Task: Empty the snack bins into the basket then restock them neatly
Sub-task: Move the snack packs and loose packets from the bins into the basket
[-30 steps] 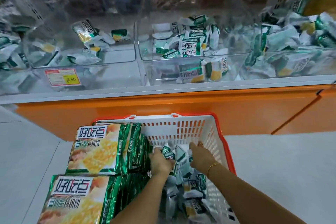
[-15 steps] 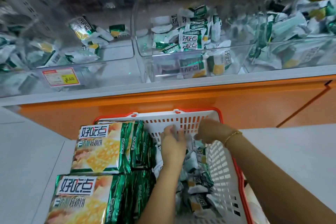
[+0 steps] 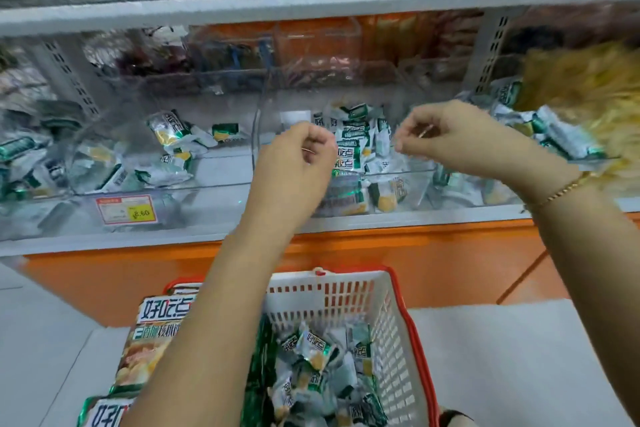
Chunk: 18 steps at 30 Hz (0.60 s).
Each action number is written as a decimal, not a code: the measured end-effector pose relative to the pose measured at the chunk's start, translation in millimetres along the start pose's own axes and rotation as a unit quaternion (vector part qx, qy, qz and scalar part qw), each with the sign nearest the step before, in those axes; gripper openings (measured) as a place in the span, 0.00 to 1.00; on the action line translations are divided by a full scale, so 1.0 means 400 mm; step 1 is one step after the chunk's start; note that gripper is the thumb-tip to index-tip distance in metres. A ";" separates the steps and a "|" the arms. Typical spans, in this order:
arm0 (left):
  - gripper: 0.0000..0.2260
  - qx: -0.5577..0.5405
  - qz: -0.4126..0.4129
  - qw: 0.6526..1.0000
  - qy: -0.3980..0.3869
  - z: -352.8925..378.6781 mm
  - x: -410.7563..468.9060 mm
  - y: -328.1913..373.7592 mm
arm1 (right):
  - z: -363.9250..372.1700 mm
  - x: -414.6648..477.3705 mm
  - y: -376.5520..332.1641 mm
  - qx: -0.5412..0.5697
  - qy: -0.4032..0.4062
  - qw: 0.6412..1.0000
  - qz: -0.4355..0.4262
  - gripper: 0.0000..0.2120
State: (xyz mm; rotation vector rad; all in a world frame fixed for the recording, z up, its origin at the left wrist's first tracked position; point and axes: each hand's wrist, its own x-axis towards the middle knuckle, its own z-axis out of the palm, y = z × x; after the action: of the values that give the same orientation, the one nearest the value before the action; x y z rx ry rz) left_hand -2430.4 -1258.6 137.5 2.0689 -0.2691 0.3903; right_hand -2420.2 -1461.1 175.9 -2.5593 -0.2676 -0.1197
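A white basket with a red rim (image 3: 408, 319) stands on the floor below the shelf and holds several small green-and-white snack packets (image 3: 318, 364). The clear middle bin (image 3: 415, 180) on the shelf has a pile of the same packets (image 3: 358, 133). My left hand (image 3: 298, 156) is raised in front of this bin's left front corner, fingers curled into a loose fist. My right hand (image 3: 450, 137) hovers at the bin's right side, fingers curled too, a gold bracelet on the wrist. I see no packet in either hand.
Large green snack bags (image 3: 156, 333) lie stacked at the basket's left. A clear left bin (image 3: 138, 180) holds a few packets behind a price tag (image 3: 126, 210). A fuller right bin (image 3: 554, 139) sits beside yellow packaging. An upper shelf (image 3: 311, 0) overhangs; the orange base (image 3: 415, 253) runs below.
Both hands rose out of the basket to the middle bin on the shelf. The view tilted up, so the upper shelf now shows.
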 end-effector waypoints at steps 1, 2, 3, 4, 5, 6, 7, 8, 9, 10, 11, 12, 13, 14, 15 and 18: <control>0.02 0.017 -0.011 0.999 -0.029 -0.002 0.042 -0.008 | 0.002 0.027 0.009 -0.017 -0.006 1.000 0.012 0.07; 0.02 0.037 -0.019 0.997 -0.064 -0.001 0.083 -0.021 | 0.008 0.052 0.017 -0.036 -0.030 0.998 0.032 0.10; 0.05 0.061 -0.024 0.992 -0.104 0.004 0.119 -0.034 | 0.017 0.075 0.026 -0.057 -0.065 0.995 0.055 0.13; 0.08 0.083 -0.028 0.985 -0.147 0.013 0.152 -0.050 | 0.029 0.093 0.030 -0.083 -0.103 0.989 0.072 0.16; 0.12 0.103 -0.034 0.975 -0.194 0.024 0.179 -0.066 | 0.042 0.109 0.032 -0.110 -0.139 0.981 0.083 0.19; 0.15 0.121 -0.040 0.962 -0.242 0.038 0.202 -0.079 | 0.054 0.122 0.030 -0.137 -0.172 0.972 0.088 0.20; 0.17 0.136 -0.048 0.946 -0.289 0.051 0.219 -0.091 | 0.064 0.133 0.028 -0.163 -0.198 0.962 0.089 0.21; 0.18 0.147 -0.055 0.930 -0.331 0.064 0.233 -0.102 | 0.072 0.142 0.022 -0.188 -0.220 0.953 0.088 0.22; 0.17 0.158 -0.056 0.916 -0.365 0.074 0.245 -0.112 | 0.078 0.151 0.017 -0.206 -0.242 0.944 0.091 0.22; 0.16 0.176 -0.051 0.902 -0.392 0.083 0.256 -0.123 | 0.083 0.161 0.013 -0.212 -0.265 0.936 0.097 0.23; 0.16 0.196 -0.042 0.889 -0.412 0.092 0.266 -0.134 | 0.086 0.170 0.014 -0.210 -0.286 0.929 0.105 0.23; 0.17 0.218 -0.037 0.875 -0.431 0.100 0.277 -0.145 | 0.089 0.180 0.016 -0.212 -0.306 0.922 0.106 0.24; 0.19 0.241 -0.033 0.859 -0.451 0.106 0.285 -0.152 | 0.091 0.191 0.020 -0.218 -0.324 0.915 0.106 0.26; 0.20 0.261 -0.034 0.843 -0.469 0.112 0.292 -0.157 | 0.093 0.201 0.025 -0.226 -0.336 0.908 0.105 0.28; 0.22 0.274 -0.034 0.830 -0.484 0.117 0.299 -0.159 | 0.096 0.211 0.031 -0.233 -0.341 0.905 0.105 0.29; 0.27 0.291 -0.031 0.805 -0.516 0.129 0.316 -0.146 | 0.110 0.236 0.052 -0.236 -0.317 0.913 0.098 0.29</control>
State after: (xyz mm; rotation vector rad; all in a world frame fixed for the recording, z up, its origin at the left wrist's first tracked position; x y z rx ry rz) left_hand -2285.0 -1278.0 114.9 2.7098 -0.7936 -0.8691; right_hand -2322.4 -1438.7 141.2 -3.0154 -0.2383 0.8329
